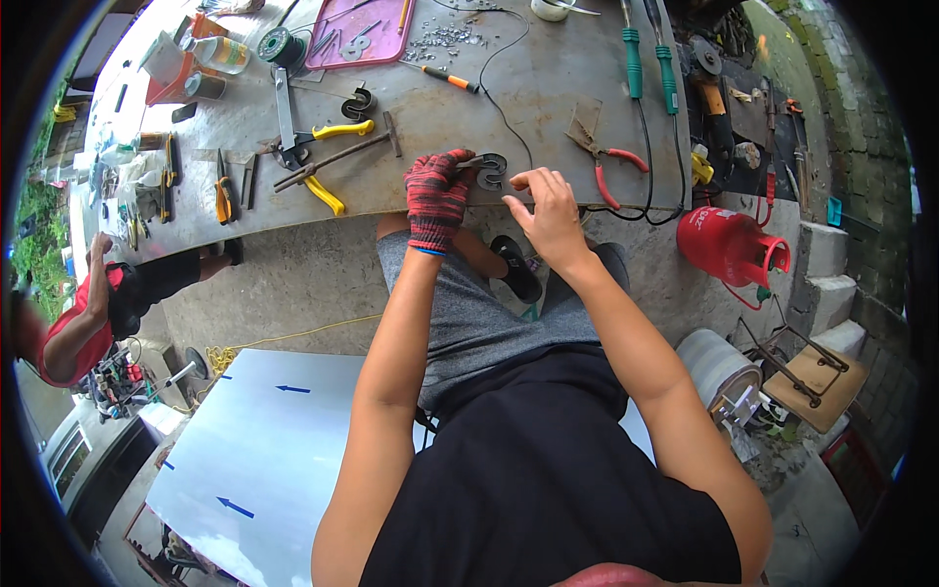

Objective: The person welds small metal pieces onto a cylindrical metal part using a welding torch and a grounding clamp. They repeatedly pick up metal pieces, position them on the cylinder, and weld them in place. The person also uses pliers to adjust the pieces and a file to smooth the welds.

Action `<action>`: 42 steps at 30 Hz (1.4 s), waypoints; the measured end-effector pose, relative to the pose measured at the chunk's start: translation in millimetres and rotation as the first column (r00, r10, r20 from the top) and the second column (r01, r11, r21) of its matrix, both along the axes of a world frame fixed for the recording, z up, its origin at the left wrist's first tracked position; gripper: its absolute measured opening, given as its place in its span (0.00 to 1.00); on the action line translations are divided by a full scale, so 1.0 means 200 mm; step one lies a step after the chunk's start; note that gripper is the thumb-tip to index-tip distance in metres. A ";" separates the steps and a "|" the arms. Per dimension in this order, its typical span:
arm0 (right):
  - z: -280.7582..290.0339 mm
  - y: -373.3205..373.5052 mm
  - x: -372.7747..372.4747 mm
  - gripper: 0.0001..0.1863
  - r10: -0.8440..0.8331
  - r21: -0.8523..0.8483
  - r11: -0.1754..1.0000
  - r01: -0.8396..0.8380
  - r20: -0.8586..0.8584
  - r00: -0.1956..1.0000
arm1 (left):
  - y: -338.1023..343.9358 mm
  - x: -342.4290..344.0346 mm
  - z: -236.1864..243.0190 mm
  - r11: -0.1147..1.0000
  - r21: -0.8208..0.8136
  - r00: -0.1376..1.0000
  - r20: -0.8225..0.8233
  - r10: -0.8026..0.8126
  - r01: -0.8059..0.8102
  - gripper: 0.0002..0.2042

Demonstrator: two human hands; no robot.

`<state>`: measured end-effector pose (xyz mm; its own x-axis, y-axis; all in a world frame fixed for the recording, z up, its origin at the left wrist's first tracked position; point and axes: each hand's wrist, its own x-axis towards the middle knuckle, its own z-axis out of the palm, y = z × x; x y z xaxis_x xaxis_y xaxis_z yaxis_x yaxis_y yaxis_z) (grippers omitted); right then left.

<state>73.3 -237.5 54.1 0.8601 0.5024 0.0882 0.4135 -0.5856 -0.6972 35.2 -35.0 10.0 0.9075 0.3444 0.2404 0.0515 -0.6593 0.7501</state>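
The left hand [437, 201], gloved in red and black, pinches the left edge of a curved piece [492, 173] of dark metal near the bench's [445, 122] front edge. Just right of it, the bare right hand [550, 210] holds nothing, fingers bent, thumb apart. White lettering marks the red cylinder [719, 245]; a bottle [223, 55] wears a label; blue arrows mark the pale sheet [284, 430].

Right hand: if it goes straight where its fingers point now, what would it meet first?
Probably the dark curved metal piece by the gloved left hand, though depth is hard to judge.
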 end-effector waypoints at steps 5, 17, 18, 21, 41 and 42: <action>-0.03 0.06 -0.01 0.08 -0.027 0.037 0.999 0.025 0.031 0.999 | 0.00 0.00 0.03 0.999 0.011 0.999 -0.021 -0.043 0.043 0.17; -0.06 0.08 -0.02 0.07 -0.044 0.058 0.997 0.043 0.030 0.999 | 0.04 -0.01 -0.02 0.979 0.126 0.986 0.008 -0.165 0.162 0.23; -0.05 0.08 -0.02 0.07 -0.043 0.053 0.998 0.042 0.022 0.999 | 0.05 -0.01 -0.02 0.974 0.142 0.984 -0.007 -0.179 0.178 0.23; -0.05 0.08 -0.01 0.08 -0.046 0.047 0.998 0.046 0.014 0.999 | 0.05 -0.01 -0.02 0.976 0.134 0.985 -0.020 -0.173 0.174 0.23; 0.07 -0.22 -0.05 0.06 -0.111 0.035 0.993 0.111 -0.014 0.994 | 0.04 -0.02 -0.12 0.971 0.193 0.984 0.077 -0.159 0.142 0.28; 0.08 -0.23 -0.05 0.06 -0.114 0.040 0.993 0.115 -0.021 0.993 | 0.04 -0.02 -0.11 0.972 0.186 0.984 0.083 -0.159 0.142 0.28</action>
<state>64.0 -284.0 70.5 0.9135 0.3967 0.0903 0.3322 -0.5991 -0.7285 30.8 -27.5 -13.0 0.9153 0.1490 0.3743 -0.1254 -0.7775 0.6162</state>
